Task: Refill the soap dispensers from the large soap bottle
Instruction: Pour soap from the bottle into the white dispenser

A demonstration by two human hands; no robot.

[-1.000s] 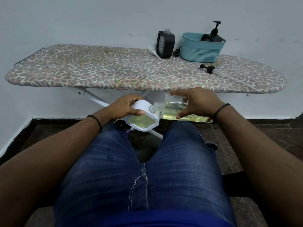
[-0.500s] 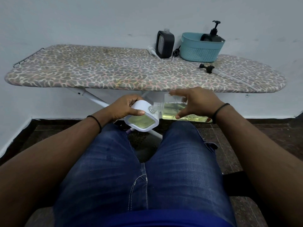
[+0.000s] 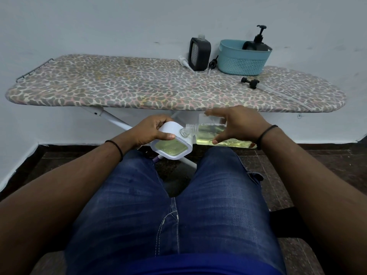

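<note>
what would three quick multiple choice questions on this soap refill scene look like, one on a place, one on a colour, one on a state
1. Where does the black pump dispenser stand?
A. in the basket
B. on the floor
C. on the person's lap

2. What colour is the basket?
A. red
B. teal
C. yellow

3. How is the large soap bottle held?
A. upright and capped
B. lying on the board
C. tipped sideways, neck at the white dispenser

Answers:
1 A, its pump rises above the basket rim on the ironing board.
2 B, the woven wall is blue-green.
3 C, the right hand holds it level with its open neck at the dispenser that the left hand grips.
</note>
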